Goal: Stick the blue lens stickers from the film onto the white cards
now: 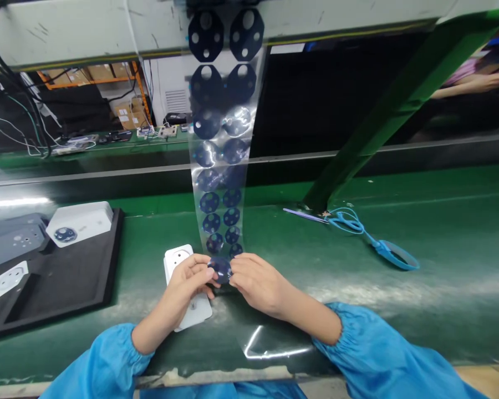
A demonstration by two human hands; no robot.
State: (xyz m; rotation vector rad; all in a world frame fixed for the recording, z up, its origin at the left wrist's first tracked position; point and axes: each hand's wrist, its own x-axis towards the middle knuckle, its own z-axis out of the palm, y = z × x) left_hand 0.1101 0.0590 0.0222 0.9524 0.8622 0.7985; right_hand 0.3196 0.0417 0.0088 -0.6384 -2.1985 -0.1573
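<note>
A clear film strip (195, 194) hangs down in front of me, bearing two columns of dark round stickers with holes. At its lower end my left hand (191, 281) is closed, thumb and fingers pinching a dark round sticker (221, 270). My right hand (260, 284) is closed at the strip's lower right edge, fingers pressed together beside that same sticker; its fingertips are partly hidden. Below my left hand lie white phone-like panels (196, 315), slightly fanned, with a round hole pattern at the top one's upper end.
To the left is a black tray (75, 271) with a stack of white panels (85, 219) and grey panels (14, 241). Purple tweezers (305, 215) and a blue wrist strap (397, 256) lie right. A green post (382, 111) slants above the bench. Another person's arm (474, 84) shows far right.
</note>
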